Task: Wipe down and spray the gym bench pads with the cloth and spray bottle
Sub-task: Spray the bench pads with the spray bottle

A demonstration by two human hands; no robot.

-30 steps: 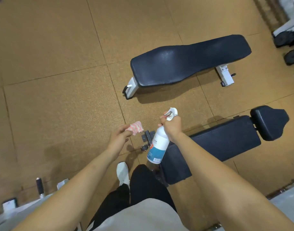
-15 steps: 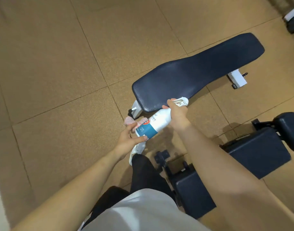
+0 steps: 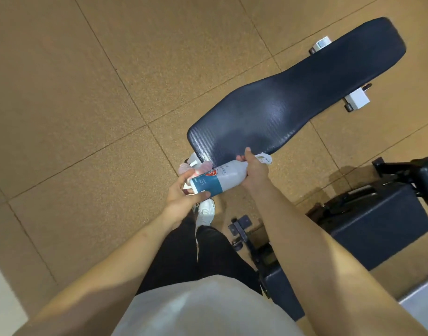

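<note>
Just off the near end of the bench pad (image 3: 293, 105), the right hand (image 3: 254, 172) grips the bottle (image 3: 220, 178) by the neck. The left hand (image 3: 182, 196) curls round its base, cloth (image 3: 199, 167) bunched under its fingers. Best let the left go, then point the nozzle (image 3: 265, 158) at the pad.

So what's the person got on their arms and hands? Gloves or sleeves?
No gloves, and no sleeves in view. The left hand and right hand are bare, as are the left arm and right arm. No watch, bracelet or ring shows. The person wears a pale top and black trousers.
</note>
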